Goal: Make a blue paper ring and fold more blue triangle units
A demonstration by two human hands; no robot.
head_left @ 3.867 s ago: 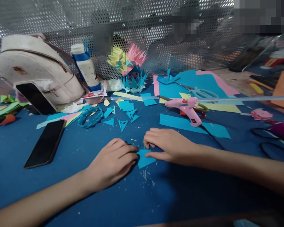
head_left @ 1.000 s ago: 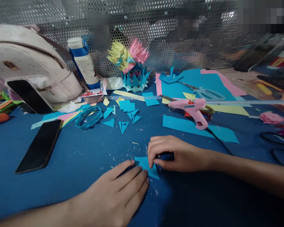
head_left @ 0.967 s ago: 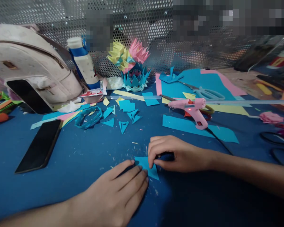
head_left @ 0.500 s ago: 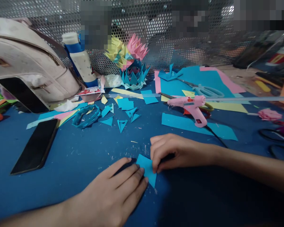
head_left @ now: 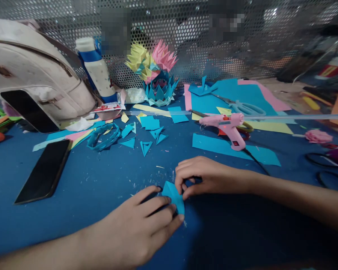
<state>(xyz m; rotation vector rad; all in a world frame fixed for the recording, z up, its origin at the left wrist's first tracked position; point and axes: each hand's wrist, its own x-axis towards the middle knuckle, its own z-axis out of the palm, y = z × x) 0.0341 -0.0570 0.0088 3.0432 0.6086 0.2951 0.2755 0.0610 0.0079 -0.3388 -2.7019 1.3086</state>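
A small blue piece of paper [head_left: 173, 195] lies on the blue table in front of me, a crease showing near its top corner. My left hand [head_left: 148, 221] reaches in from the lower left, fingers spread, with the fingertips resting on the paper's left and lower edges. From the right, my right hand [head_left: 195, 178] pinches the paper's right edge between thumb and forefinger; its other fingers are curled. Several folded blue triangles [head_left: 145, 147] lie beyond my hands. A pink glue gun [head_left: 227, 125] lies farther right beside a blue paper strip [head_left: 259, 154].
Two black phones are at left: one flat [head_left: 43, 172], one propped [head_left: 29, 110] against a pale backpack [head_left: 30, 71]. A bottle [head_left: 100, 77] and folded paper flowers [head_left: 160, 90] stand at the back. Scissors [head_left: 245, 107] lie on coloured sheets near a perforated metal panel [head_left: 186, 48].
The paper's right side has been bent over and its lower corner has drawn up. My left fingers have slid slightly right along its lower edge; my right hand has shifted slightly up and left.
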